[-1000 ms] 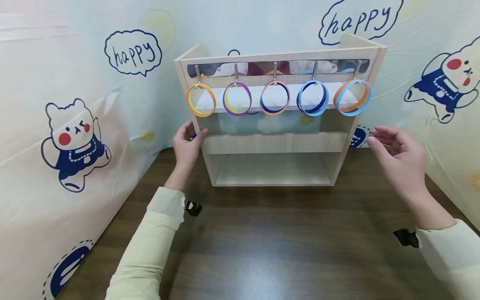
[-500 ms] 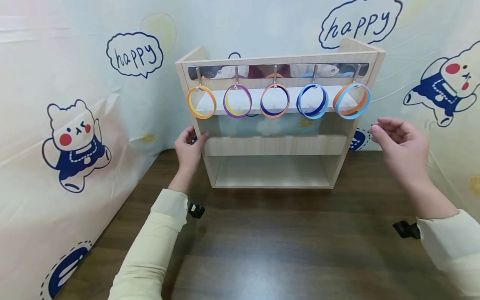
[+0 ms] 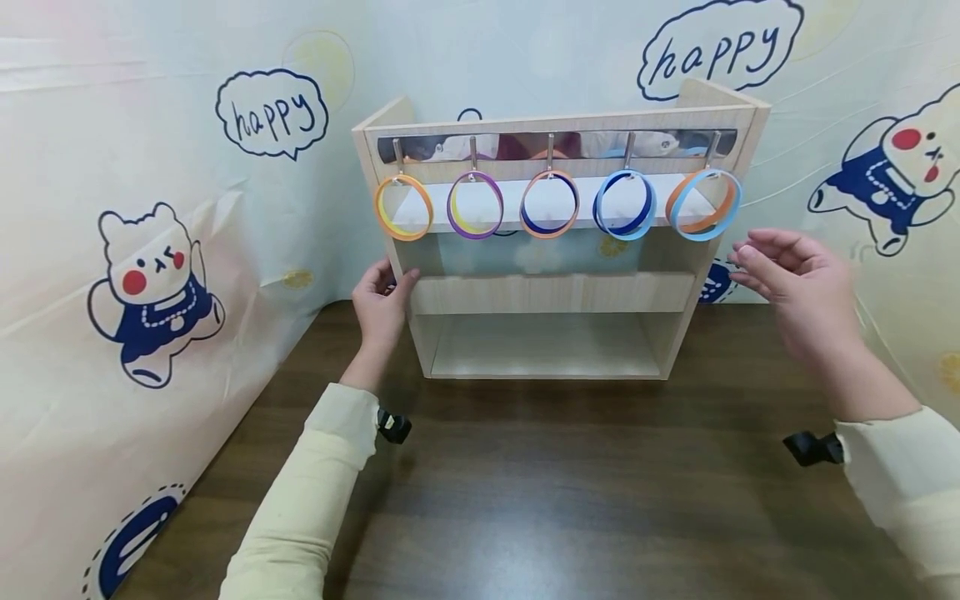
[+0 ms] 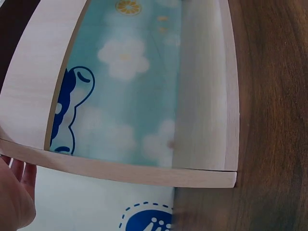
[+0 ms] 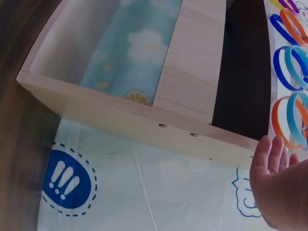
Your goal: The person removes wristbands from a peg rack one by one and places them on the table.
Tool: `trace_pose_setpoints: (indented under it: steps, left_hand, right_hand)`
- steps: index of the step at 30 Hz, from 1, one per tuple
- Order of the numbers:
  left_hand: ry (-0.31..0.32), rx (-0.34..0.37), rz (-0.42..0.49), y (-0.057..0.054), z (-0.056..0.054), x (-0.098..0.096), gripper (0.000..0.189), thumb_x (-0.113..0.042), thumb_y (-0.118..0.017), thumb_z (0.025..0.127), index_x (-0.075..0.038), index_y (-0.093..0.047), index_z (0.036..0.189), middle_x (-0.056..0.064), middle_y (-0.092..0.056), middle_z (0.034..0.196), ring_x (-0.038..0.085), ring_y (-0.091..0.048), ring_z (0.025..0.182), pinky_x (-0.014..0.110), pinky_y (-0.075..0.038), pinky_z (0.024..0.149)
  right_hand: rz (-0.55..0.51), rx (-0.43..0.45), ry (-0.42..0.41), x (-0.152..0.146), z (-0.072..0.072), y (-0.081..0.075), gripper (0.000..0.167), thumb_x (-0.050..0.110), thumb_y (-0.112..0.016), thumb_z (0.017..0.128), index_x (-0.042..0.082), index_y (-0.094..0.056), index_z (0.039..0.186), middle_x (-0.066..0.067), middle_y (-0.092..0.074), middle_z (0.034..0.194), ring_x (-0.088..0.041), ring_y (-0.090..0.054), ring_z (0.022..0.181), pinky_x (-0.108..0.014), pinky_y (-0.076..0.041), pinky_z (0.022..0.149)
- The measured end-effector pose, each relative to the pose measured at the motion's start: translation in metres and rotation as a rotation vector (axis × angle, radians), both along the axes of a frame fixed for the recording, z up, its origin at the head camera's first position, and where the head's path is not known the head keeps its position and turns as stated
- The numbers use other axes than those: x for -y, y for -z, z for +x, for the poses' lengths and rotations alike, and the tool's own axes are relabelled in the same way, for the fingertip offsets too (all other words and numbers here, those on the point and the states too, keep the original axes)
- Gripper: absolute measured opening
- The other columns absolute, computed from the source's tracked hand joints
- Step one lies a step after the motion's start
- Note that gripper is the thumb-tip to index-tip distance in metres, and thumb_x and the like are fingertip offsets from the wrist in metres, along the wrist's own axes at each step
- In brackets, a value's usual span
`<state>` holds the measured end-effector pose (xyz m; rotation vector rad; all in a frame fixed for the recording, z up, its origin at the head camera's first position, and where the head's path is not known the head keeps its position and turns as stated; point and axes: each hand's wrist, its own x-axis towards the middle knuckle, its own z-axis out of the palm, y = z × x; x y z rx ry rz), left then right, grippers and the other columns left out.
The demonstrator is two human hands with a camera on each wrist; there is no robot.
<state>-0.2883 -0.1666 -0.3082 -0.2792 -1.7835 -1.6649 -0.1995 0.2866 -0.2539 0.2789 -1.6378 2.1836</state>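
Note:
A pale wooden shelf rack (image 3: 551,293) stands on the dark table. Coloured silicone wristbands hang from the hooks along its top: orange and yellow bands (image 3: 403,235) at the far left, a purple band (image 3: 475,235), an orange and dark blue pair (image 3: 550,232), light and dark blue bands (image 3: 625,234), and light blue with orange bands (image 3: 706,235) at the far right. My left hand (image 3: 382,306) holds the rack's left side panel (image 4: 110,168), thumb at the front edge. Beside the right end, my right hand (image 3: 806,287) hovers with fingers loosely bent, holding nothing.
The brown wooden table (image 3: 540,483) extends in front of the rack. Printed cloth (image 3: 480,50) with bear figures and "happy" lettering hangs behind and at both sides. A white shelf board (image 3: 551,200) lies behind the wristbands.
My right hand has risen slightly and, in the last half second, moved left towards the rack's right end. My left hand stays at the left panel. The wristbands keep their places.

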Motion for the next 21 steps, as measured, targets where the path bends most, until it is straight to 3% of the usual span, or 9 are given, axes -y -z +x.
trace_pose_setpoints:
  steps: [5, 11, 21]
  left_hand:
    - [-0.007, -0.027, 0.030, 0.002, 0.000, -0.002, 0.030, -0.004, -0.073, 0.085, 0.012, -0.065, 0.109, 0.018, -0.066, 0.096, 0.018, -0.060, 0.081, 0.022, -0.049, 0.069]
    - [-0.011, -0.035, 0.063, 0.005, 0.001, -0.006, 0.029, -0.003, -0.072, 0.086, 0.013, -0.065, 0.110, 0.018, -0.066, 0.098, 0.012, -0.061, 0.080, 0.023, -0.051, 0.070]
    - [-0.026, -0.016, 0.045, 0.005, 0.004, -0.006, 0.029, -0.005, -0.069, 0.089, 0.012, -0.065, 0.112, 0.020, -0.063, 0.103, 0.014, -0.060, 0.085, 0.024, -0.050, 0.074]
  right_hand:
    - [-0.084, 0.024, -0.083, 0.005, -0.005, -0.002, 0.030, 0.000, -0.070, 0.085, 0.001, -0.064, 0.114, -0.009, -0.066, 0.103, -0.016, -0.069, 0.092, -0.027, -0.053, 0.076]
    - [-0.178, 0.024, -0.125, 0.009, -0.009, -0.006, 0.027, -0.003, -0.067, 0.087, 0.000, -0.064, 0.114, -0.011, -0.065, 0.104, -0.020, -0.069, 0.093, -0.029, -0.054, 0.076]
    - [-0.188, 0.043, -0.136, 0.011, -0.011, -0.010, 0.030, 0.000, -0.068, 0.087, 0.000, -0.062, 0.116, -0.011, -0.065, 0.108, -0.020, -0.070, 0.092, -0.029, -0.053, 0.076]
